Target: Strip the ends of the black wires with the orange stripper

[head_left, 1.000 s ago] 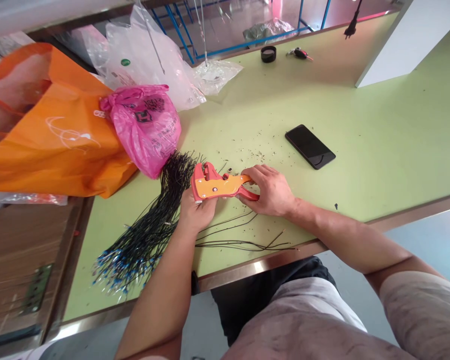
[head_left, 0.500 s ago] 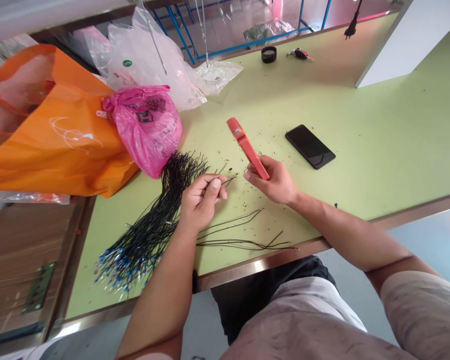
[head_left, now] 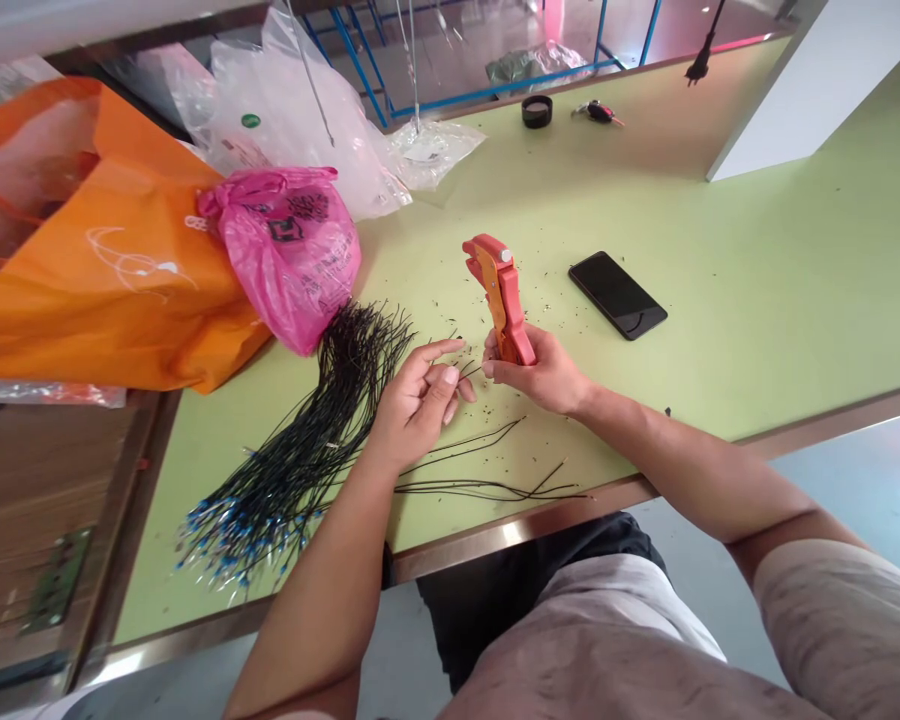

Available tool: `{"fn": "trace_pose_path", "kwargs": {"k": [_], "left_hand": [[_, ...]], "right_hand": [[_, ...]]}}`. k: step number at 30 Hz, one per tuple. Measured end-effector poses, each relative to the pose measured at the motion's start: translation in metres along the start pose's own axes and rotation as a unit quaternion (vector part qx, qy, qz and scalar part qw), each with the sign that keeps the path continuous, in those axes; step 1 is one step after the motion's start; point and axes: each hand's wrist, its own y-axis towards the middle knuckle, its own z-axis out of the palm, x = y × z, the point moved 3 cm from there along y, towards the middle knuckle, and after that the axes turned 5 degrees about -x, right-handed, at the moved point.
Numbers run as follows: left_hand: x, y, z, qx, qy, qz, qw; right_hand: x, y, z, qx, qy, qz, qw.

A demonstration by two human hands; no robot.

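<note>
My right hand [head_left: 544, 370] is wrapped round the handles of a red and orange hand tool [head_left: 504, 295], whose jaws point up and away from me. To its left, my left hand [head_left: 422, 400] pinches a thin black wire between thumb and fingers, with the index finger stretched out; the wire's ends stick out toward the tool. Beside and beyond my left hand lies a thick bundle of black wires [head_left: 322, 400] with blue and silvery ends [head_left: 232, 530] at the lower left. Several loose black wires [head_left: 480, 487] lie near the table's front edge.
A black phone [head_left: 618, 295] lies on the green table [head_left: 757, 290]. An orange bag [head_left: 142, 250], a pink bag [head_left: 292, 250] and clear plastic bags [head_left: 292, 120] stand at the left. Farther back are a black ring [head_left: 536, 111], keys [head_left: 600, 112] and a white panel [head_left: 810, 90]. Small scraps dot the table.
The tool in my right hand has turned, so its broad side and jaws now show. My left index finger has stretched out, and my left hand has shifted slightly right and toward me.
</note>
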Motion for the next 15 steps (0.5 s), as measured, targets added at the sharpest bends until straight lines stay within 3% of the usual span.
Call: {"fn": "trace_pose_path", "kwargs": {"k": [7,12,15], "left_hand": [[0.0006,-0.0020,0.0016,0.037,0.077,0.015,0.996],[-0.0024,0.0009,0.0015,0.002,0.118,0.012,0.993],[-0.0033,0.0028,0.0029,0.012,0.134,0.030,0.990]], "right_hand": [[0.0001,-0.0018,-0.0004,-0.007,-0.054,-0.054,0.997],[0.0018,-0.0043,0.0005,-0.007,-0.072,-0.073,0.995],[0.0040,-0.0050,0.0006,-0.005,-0.054,-0.066,0.996]]}}
